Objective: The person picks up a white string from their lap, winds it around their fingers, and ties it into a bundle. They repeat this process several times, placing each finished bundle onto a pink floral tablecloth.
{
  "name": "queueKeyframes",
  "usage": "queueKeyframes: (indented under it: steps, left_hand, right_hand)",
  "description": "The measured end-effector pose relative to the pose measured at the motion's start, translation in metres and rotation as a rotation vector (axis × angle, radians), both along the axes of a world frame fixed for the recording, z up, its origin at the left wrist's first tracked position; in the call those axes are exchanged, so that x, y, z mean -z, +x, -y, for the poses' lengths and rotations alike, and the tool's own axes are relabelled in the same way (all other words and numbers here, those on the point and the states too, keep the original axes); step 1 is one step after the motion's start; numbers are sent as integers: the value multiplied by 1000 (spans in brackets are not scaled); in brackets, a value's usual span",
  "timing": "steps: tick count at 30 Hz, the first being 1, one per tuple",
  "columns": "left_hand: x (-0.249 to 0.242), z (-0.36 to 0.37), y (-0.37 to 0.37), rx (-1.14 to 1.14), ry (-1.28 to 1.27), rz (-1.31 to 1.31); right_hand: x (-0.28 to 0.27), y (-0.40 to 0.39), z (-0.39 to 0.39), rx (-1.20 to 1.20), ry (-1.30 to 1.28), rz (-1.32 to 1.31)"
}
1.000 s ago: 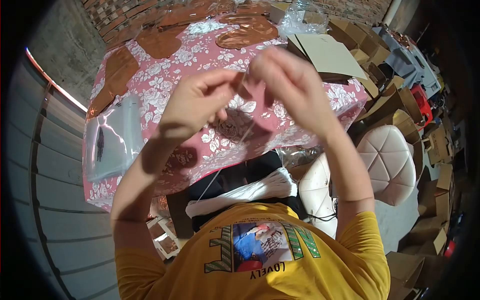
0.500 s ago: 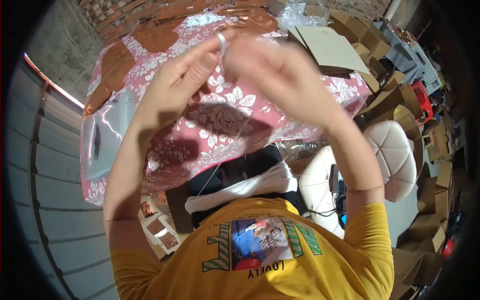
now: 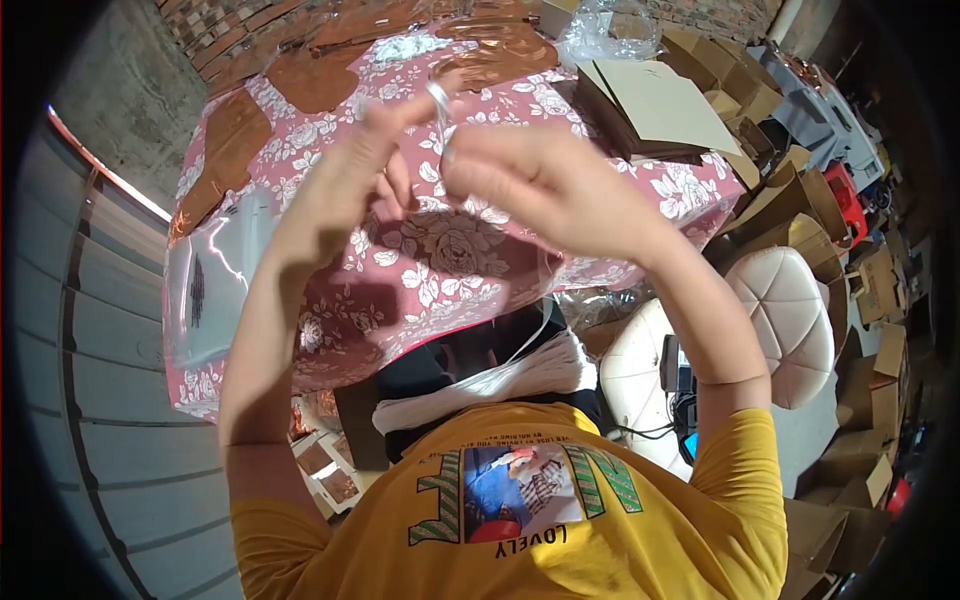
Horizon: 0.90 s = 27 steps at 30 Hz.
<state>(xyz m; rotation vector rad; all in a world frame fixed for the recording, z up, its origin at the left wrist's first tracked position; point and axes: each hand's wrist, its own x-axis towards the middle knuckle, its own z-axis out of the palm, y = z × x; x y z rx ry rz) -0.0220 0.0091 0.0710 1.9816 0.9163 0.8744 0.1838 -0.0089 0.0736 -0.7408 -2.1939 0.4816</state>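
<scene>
White string (image 3: 439, 97) is looped around the outstretched index finger of my left hand (image 3: 350, 175), over the table. That hand's other fingers are partly curled, and its thumb side is blurred. Close beside it on the right, my right hand (image 3: 550, 185) has its thumb and fingers pinched together at the string's hanging part. A thick bundle of white string (image 3: 490, 387) lies across my lap. From it a loose strand (image 3: 532, 338) rises toward the table edge; its path up to my hands is hard to follow.
A pink floral cloth (image 3: 440, 290) covers the table. Brown sheets (image 3: 310, 80) lie at its back, a clear plastic bag (image 3: 215, 280) at its left, stacked cardboard sheets (image 3: 655, 105) at its right. Padded white seats (image 3: 785, 325) and cardboard boxes (image 3: 865, 425) stand to the right.
My right hand has come down slightly and its fingers look more closed. My left fingers have shifted, with the index more outstretched. The loose strand near my lap now runs farther right.
</scene>
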Motion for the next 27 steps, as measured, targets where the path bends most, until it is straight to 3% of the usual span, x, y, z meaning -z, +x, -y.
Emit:
queueKeyframes:
  steps: [2,3,5,6,7,8,9,10,12,13,14,15,16,17,19,21,22,24,25,27]
  left_hand:
    - [2,4,-4,232,-198,-2]
    - [1,3,-8,412,-323,191]
    - [1,11,7,178,-302,557]
    - [2,7,15,16,-181,497]
    - [8,0,9,14,-180,500]
    - [17,-8,-3,55,-172,202]
    - [16,-8,-4,95,-162,-96]
    - [11,0,-2,294,-332,70]
    - [5,14,0,372,-495,501]
    - [2,16,11,126,-367,586]
    - [7,2,5,33,-299,386]
    - [14,-12,-2,-61,-230,189]
    - [22,-15,-6,-151,-107,-3]
    - [21,-10,-6,32,-241,148]
    - [19,-3,-5,376,-474,578]
    - [4,3,12,67,-369,693]
    - [11,-9,4,10,-245,348]
    - [24,-13,-6,167,-288,47]
    - [35,-13,-8,326,-456,203]
    - [15,3,5,314,-455,452]
  right_hand:
    - [-5,11,-17,41,41,-124]
    - [-4,17,-25,89,45,-107]
    - [3,13,-21,138,49,-13]
    - [1,3,-4,56,50,21]
    - [0,-2,5,-28,50,58]
    - [2,-2,5,-30,53,58]
    - [-2,2,-13,-11,55,-143]
    - [-3,9,-26,113,77,-84]
    - [8,12,-29,203,-36,48]
    - [20,4,-23,121,-19,-24]
    - [15,2,-13,79,-17,160]
    - [4,-2,-5,-31,-32,117]
    - [3,0,-12,16,-20,-5]
    - [1,3,-22,64,-10,-127]
    - [5,14,-36,171,-31,34]
    - [19,2,-19,56,-52,108]
    - [8,0,-8,-15,-31,189]
    - [10,0,-21,-25,-81,-181]
    - [4,9,-34,97,-38,-74]
    - [19,15,-42,186,-154,11]
